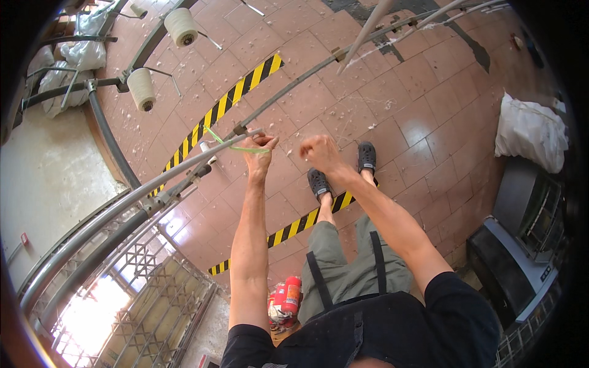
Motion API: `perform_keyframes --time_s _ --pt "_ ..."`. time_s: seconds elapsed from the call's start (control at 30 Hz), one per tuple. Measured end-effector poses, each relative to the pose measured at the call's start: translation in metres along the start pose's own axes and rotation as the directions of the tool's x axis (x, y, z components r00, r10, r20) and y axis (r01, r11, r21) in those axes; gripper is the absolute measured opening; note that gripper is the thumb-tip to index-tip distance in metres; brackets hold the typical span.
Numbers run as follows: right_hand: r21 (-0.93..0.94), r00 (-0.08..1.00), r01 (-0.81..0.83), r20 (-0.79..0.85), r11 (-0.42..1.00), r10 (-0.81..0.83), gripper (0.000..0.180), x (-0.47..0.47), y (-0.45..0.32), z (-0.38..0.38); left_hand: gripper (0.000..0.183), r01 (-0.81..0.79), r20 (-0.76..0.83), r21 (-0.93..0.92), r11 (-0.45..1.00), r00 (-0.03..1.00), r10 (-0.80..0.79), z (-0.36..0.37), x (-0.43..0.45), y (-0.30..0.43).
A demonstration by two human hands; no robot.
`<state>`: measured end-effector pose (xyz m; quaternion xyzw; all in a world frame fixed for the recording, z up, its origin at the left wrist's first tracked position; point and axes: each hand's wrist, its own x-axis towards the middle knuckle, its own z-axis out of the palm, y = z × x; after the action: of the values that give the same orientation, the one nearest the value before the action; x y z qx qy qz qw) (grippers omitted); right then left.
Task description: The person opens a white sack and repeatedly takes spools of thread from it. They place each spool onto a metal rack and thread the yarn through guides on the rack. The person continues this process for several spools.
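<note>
My left hand [258, 158] is raised at the end of a grey metal tube [191, 161], with its fingers bent. A light-green strip [214, 135] hangs about the tube and passes across the hand's near side. Whether these fingers grip the tube, the strip or a fine thread cannot be made out. To the right, my right hand [322, 154] is apart from the tube, its fingers curled and blurred by motion. Nothing is plainly visible in it. Behind the tube, a small white cylinder [207, 149] is partly hidden.
A long metal rail [294, 83] crosses overhead. Yarn cones [180, 28] [140, 87] sit on a frame at upper left. Black-and-yellow tape [225, 103] marks the lint-strewn tile floor [359, 110]. Red fire extinguishers [291, 294] stand by my leg; a white sack [531, 131] lies right.
</note>
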<state>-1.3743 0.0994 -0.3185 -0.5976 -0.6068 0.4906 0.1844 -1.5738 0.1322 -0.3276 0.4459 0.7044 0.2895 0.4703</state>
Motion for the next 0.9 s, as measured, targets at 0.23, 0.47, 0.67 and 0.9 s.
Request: perform_keyframes --time_s 0.23,0.47,0.67,0.9 --pt "0.627 0.923 -0.384 0.282 0.678 0.262 0.017 0.046 -0.009 0.022 0.039 0.040 0.025 -0.208 0.977 0.999 -0.036 -0.002 -0.009 0.008" --pt "0.883 0.878 -0.469 0.463 0.025 0.119 0.037 0.032 -0.008 0.018 0.046 0.035 -0.041 -0.340 0.940 0.998 -0.052 0.001 -0.010 0.008" --pt "0.799 0.944 -0.327 0.296 0.505 0.143 0.045 0.041 -0.012 0.031 0.040 0.041 0.013 -0.199 0.979 0.999 -0.039 -0.005 -0.008 0.006" --pt "-0.072 0.925 0.290 -0.233 0.954 -0.299 0.021 0.037 -0.016 0.041 0.037 0.034 0.012 -0.193 0.981 0.999 -0.032 -0.002 -0.008 0.009"
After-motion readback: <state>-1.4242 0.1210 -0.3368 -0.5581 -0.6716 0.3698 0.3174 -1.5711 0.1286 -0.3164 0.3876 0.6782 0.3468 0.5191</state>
